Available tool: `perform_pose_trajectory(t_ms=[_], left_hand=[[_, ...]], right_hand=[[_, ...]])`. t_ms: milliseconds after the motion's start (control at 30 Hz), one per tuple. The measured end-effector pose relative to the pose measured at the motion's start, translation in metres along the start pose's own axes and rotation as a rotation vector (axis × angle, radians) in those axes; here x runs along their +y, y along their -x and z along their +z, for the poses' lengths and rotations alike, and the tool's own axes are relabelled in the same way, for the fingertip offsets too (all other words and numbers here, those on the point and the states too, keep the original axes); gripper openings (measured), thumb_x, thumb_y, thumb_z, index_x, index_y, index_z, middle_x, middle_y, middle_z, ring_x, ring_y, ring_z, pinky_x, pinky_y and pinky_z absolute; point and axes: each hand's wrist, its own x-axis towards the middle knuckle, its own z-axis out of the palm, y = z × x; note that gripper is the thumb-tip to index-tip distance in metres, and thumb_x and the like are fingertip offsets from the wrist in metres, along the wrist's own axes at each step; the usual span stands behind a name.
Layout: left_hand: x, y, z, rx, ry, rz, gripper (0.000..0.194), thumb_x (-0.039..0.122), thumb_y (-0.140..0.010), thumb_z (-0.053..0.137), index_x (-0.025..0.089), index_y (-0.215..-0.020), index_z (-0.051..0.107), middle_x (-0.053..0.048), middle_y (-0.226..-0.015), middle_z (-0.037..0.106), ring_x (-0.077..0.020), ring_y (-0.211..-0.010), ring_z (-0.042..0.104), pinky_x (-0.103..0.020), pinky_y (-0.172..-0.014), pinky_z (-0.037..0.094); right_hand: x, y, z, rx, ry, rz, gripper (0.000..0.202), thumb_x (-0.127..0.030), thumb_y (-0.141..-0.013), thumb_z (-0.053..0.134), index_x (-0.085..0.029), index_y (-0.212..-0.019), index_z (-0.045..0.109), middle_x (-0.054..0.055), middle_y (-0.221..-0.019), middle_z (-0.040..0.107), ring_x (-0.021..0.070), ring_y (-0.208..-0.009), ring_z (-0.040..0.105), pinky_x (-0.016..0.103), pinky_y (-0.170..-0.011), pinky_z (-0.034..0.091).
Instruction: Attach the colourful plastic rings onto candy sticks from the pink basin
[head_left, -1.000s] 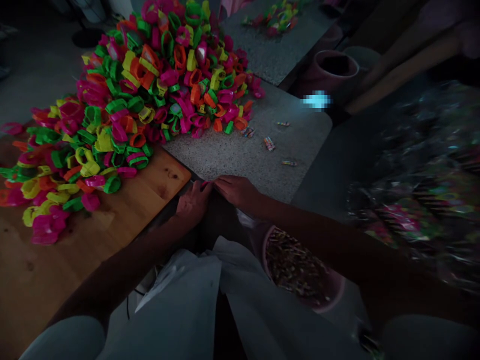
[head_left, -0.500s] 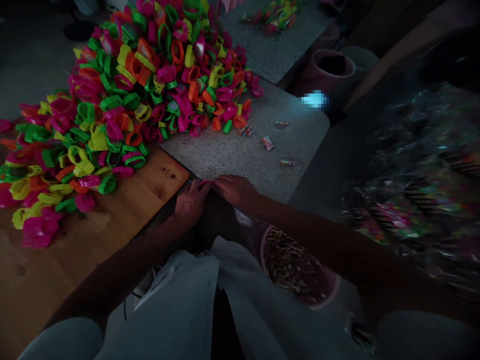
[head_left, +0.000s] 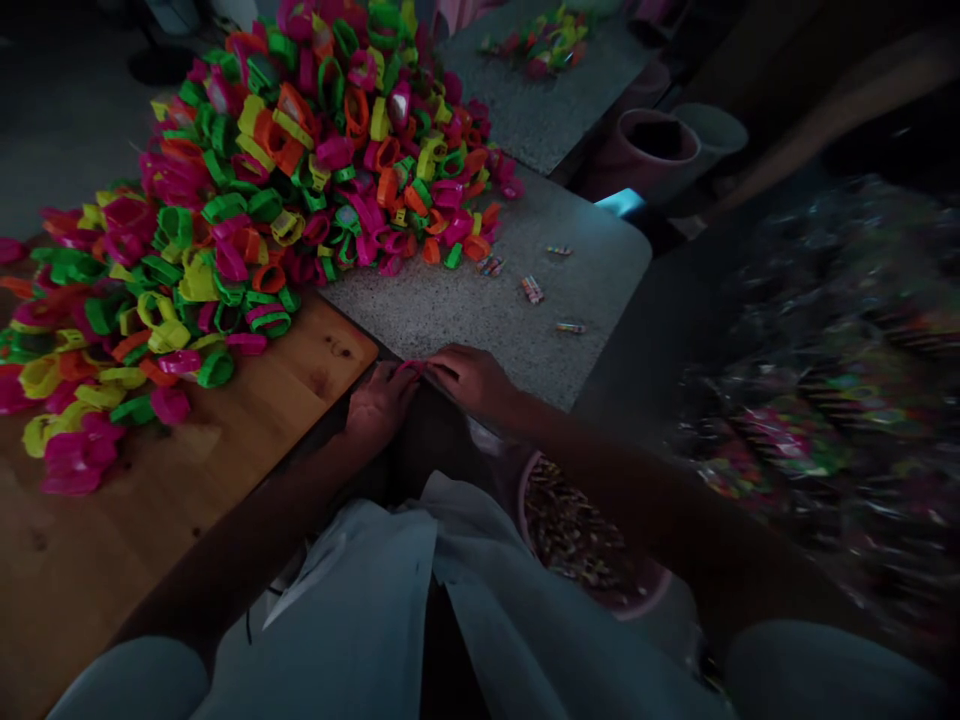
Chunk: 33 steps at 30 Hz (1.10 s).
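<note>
My left hand (head_left: 379, 402) is closed round a small pink plastic toy watch (head_left: 410, 367) at the table's near corner. Facing it, my right hand (head_left: 474, 380) pinches the right end of the same piece between thumb and fingers. Much of the watch is hidden by my fingers. Beyond the hands, a large heap of toy watches (head_left: 285, 140) in pink, green, yellow and orange covers the back left. Several small wrapped candy rolls (head_left: 532, 290) lie to the right of the heap.
The wooden tabletop (head_left: 187, 510) meets a speckled grey table (head_left: 420, 310). Below my right forearm stands a pink bucket (head_left: 526, 490) full of small wrapped pieces. Clear plastic bags (head_left: 817, 420) of colourful items are piled right. Another person's arm (head_left: 817, 125) holds a lit phone (head_left: 621, 203).
My right hand has shifted slightly up, and more of the pink watch shows between my hands. The view has moved a little. The other person's arm has shifted slightly.
</note>
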Motion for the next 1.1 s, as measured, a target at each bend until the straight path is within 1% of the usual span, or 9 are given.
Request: perform_pose_trajectory(t_ms=[67,133,233,367,500,600,800,900,1100], left_hand=[[-0.005,0.000,0.003,0.041,0.038,0.012,0.037,0.041,-0.110,0.047,0.028,-0.137,0.069,-0.010,-0.133,0.066,-0.0209,-0.115,0.067,-0.032,-0.101,0.055],[-0.010,0.000,0.005,0.071,0.048,0.021,0.035,0.039,-0.110,0.048,0.026,-0.131,0.072,-0.011,-0.135,0.066,-0.0212,-0.118,0.066,-0.032,-0.103,0.054],[-0.015,-0.001,0.008,0.092,0.046,0.037,0.036,0.040,-0.111,0.046,0.026,-0.128,0.074,-0.010,-0.136,0.066,-0.0204,-0.117,0.067,-0.032,-0.103,0.054],[-0.016,0.000,0.011,0.109,0.055,0.037,0.039,0.041,-0.112,0.042,0.029,-0.131,0.073,-0.009,-0.136,0.067,-0.0190,-0.117,0.067,-0.032,-0.103,0.054],[-0.014,0.000,0.011,0.111,0.102,0.062,0.037,0.041,-0.111,0.045,0.027,-0.129,0.074,-0.010,-0.136,0.066,-0.0187,-0.119,0.067,-0.030,-0.104,0.055],[-0.013,0.000,0.011,0.112,0.112,0.077,0.037,0.040,-0.110,0.046,0.026,-0.130,0.075,-0.011,-0.135,0.066,-0.0193,-0.117,0.067,-0.030,-0.101,0.056],[-0.013,0.001,0.018,0.228,0.106,0.135,0.036,0.039,-0.109,0.049,0.026,-0.128,0.077,-0.012,-0.125,0.069,-0.0204,-0.103,0.070,-0.030,-0.087,0.058],[-0.012,0.002,0.019,0.215,0.107,0.125,0.036,0.038,-0.109,0.049,0.027,-0.131,0.076,-0.011,-0.125,0.069,-0.0203,-0.101,0.070,-0.030,-0.085,0.058],[-0.010,0.002,0.019,0.190,0.116,0.093,0.037,0.037,-0.110,0.048,0.027,-0.133,0.074,-0.012,-0.126,0.067,-0.0208,-0.104,0.069,-0.030,-0.085,0.058]], right_hand=[[0.001,0.002,0.003,0.027,0.007,0.031,0.022,-0.026,-0.107,0.056,-0.022,-0.114,0.076,0.009,-0.108,0.075,0.0224,-0.102,0.069,0.034,-0.094,0.054],[0.001,0.004,0.006,0.051,0.027,0.052,0.021,-0.026,-0.106,0.056,-0.022,-0.113,0.076,0.009,-0.108,0.075,0.0228,-0.102,0.069,0.035,-0.093,0.054],[-0.001,0.010,0.010,0.073,0.051,0.053,0.021,-0.025,-0.106,0.056,-0.021,-0.114,0.075,0.010,-0.107,0.074,0.0242,-0.101,0.069,0.036,-0.092,0.054],[-0.006,0.017,0.012,0.131,0.040,0.064,0.021,-0.025,-0.106,0.054,-0.022,-0.114,0.072,0.011,-0.107,0.073,0.0245,-0.102,0.069,0.036,-0.093,0.054],[-0.009,0.019,0.012,0.174,0.018,0.110,0.019,-0.027,-0.107,0.055,-0.022,-0.113,0.072,0.010,-0.107,0.073,0.0239,-0.102,0.069,0.035,-0.094,0.054],[-0.008,0.017,0.012,0.149,0.020,0.104,0.020,-0.027,-0.107,0.055,-0.022,-0.114,0.073,0.010,-0.107,0.073,0.0239,-0.102,0.069,0.036,-0.095,0.055],[-0.001,0.010,0.015,0.144,-0.023,0.017,0.019,-0.028,-0.106,0.058,-0.023,-0.116,0.074,0.009,-0.108,0.075,0.0224,-0.103,0.070,0.035,-0.094,0.055],[0.000,0.008,0.014,0.125,-0.024,0.013,0.019,-0.027,-0.106,0.058,-0.024,-0.116,0.075,0.008,-0.109,0.076,0.0217,-0.103,0.070,0.034,-0.094,0.055],[-0.003,0.003,0.005,0.021,0.017,-0.012,0.022,-0.025,-0.108,0.055,-0.022,-0.114,0.076,0.009,-0.109,0.076,0.0215,-0.102,0.069,0.034,-0.094,0.054]])
